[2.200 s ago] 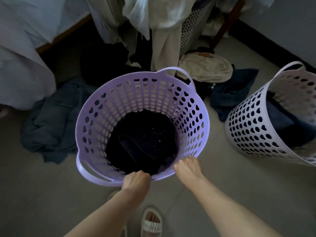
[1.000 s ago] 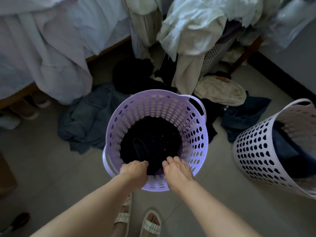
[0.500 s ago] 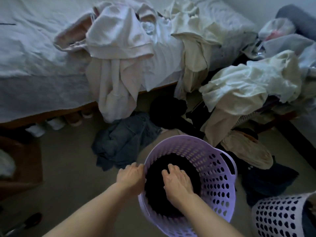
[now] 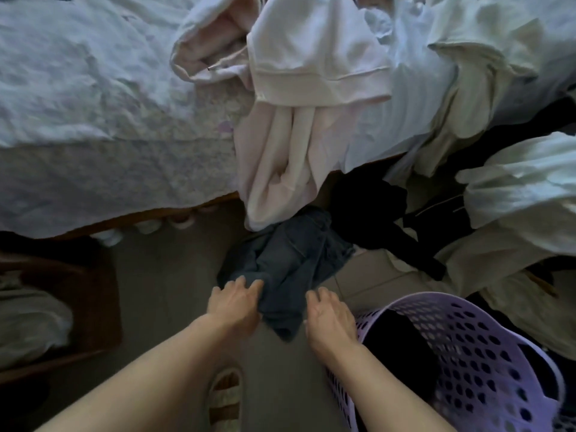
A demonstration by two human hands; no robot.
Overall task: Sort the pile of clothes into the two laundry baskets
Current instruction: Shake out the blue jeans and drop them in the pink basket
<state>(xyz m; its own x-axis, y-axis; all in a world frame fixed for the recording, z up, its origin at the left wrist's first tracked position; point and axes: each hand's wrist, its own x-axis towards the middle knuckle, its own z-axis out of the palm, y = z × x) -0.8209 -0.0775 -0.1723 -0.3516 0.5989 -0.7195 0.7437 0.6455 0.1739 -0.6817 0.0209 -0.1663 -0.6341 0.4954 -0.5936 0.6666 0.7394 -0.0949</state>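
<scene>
A crumpled pair of blue jeans (image 4: 291,260) lies on the floor below the bed edge. My left hand (image 4: 232,302) reaches toward its left side, fingers extended and touching the fabric. My right hand (image 4: 328,314) hovers at its right side, fingers loosely spread, holding nothing. The purple laundry basket (image 4: 486,347) stands at lower right with dark clothes (image 4: 396,341) inside. A pale pink garment (image 4: 290,145) hangs off the bed. A black garment (image 4: 374,210) lies on the floor beyond the jeans. The white basket is out of view.
The bed (image 4: 93,104) fills the upper left, with shoes (image 4: 146,227) tucked under its edge. White and cream clothes (image 4: 511,188) are heaped at right. A brown wooden piece (image 4: 87,304) sits at left. My sandalled foot (image 4: 226,397) stands at the bottom centre.
Both hands have left the purple basket and moved forward to the blue jeans. The view has swung left and closer, so the basket now sits at lower right.
</scene>
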